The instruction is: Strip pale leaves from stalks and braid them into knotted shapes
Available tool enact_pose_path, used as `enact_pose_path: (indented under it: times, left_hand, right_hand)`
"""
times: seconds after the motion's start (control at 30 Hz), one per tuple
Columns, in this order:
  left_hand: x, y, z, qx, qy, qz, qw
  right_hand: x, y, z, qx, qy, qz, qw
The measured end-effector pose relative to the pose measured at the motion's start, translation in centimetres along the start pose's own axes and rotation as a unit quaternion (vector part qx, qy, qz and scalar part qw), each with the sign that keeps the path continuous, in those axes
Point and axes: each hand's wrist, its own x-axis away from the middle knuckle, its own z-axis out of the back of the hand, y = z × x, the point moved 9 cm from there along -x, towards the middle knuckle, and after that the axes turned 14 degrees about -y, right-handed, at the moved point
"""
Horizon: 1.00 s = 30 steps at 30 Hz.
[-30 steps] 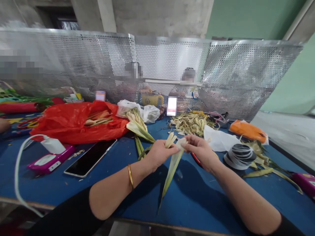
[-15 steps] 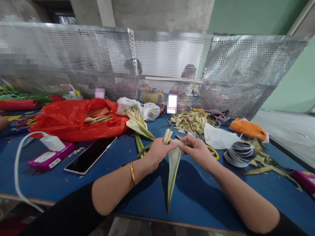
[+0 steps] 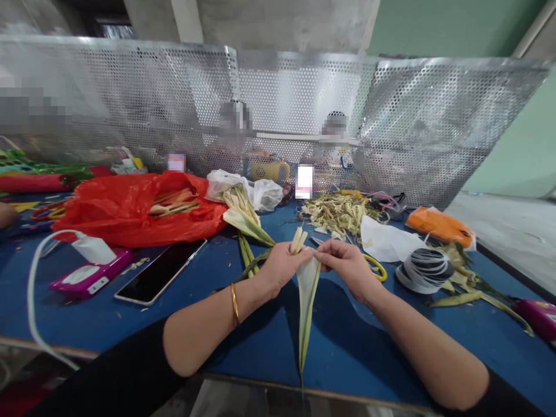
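Observation:
A long pale husk leaf with green edges hangs point-down between my hands over the blue table. My left hand is closed on its upper end, and short pale husk pieces stick up out of that grip. With thumb and fingers pinched, my right hand holds the leaf's upper right edge, close beside my left fingertips. Yellow-handled scissors lie partly hidden behind my right hand. More husks lie just beyond my left hand.
A red plastic bag of husks, a phone and a purple power strip with a white cable are at the left. Husk scraps, a wire spool and an orange packet lie right. A perforated metal screen stands behind.
The fingers of my right hand have shifted slightly along the leaf's top edge. The leaf's tip has swung a little to the right. Both hands keep their hold.

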Motion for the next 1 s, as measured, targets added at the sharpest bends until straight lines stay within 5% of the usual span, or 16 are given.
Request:
enact_pose_path:
  times: [0.43,1.0]
  left_hand:
    - [-0.2,-1.0,-0.5,0.063,-0.028,0.044,0.997]
    - [0.1,-1.0,-1.3,0.124,-0.049,0.068,0.989]
  right_hand:
    - [0.1,-0.7,-0.1,0.067,0.002,0.034,0.997]
    - [1.1,-3.3,-0.9,0.305,0.023,0.145,0.941]
